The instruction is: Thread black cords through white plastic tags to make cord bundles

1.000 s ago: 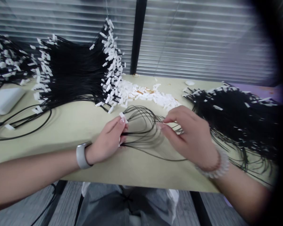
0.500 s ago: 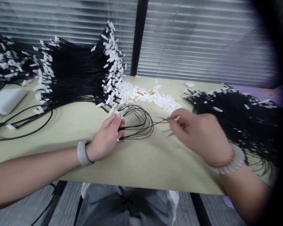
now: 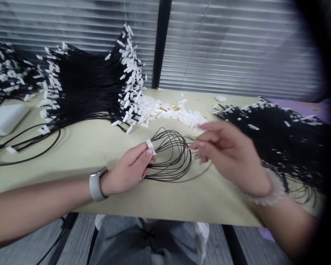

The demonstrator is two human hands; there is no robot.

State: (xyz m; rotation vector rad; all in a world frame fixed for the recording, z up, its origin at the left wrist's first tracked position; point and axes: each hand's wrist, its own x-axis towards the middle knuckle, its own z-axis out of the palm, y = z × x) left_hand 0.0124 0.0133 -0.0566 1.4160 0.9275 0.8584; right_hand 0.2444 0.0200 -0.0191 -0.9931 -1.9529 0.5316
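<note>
The right hand [image 3: 228,158] has come back over the loops, fingers half curled, can't tell if it's got a strand! The left hand [image 3: 128,171] is closed on a bunch of thin black cords [image 3: 171,158] with a white tag [image 3: 151,146], on the pale tabletop [image 3: 182,198], just short of a mass of tagged black cords [image 3: 276,143].

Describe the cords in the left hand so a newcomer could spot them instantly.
On the pale table, just below the heap of white tags, the left hand pinches a loose loop of thin black cords. Unlike the dense bundles beside it, it has few strands.
</note>
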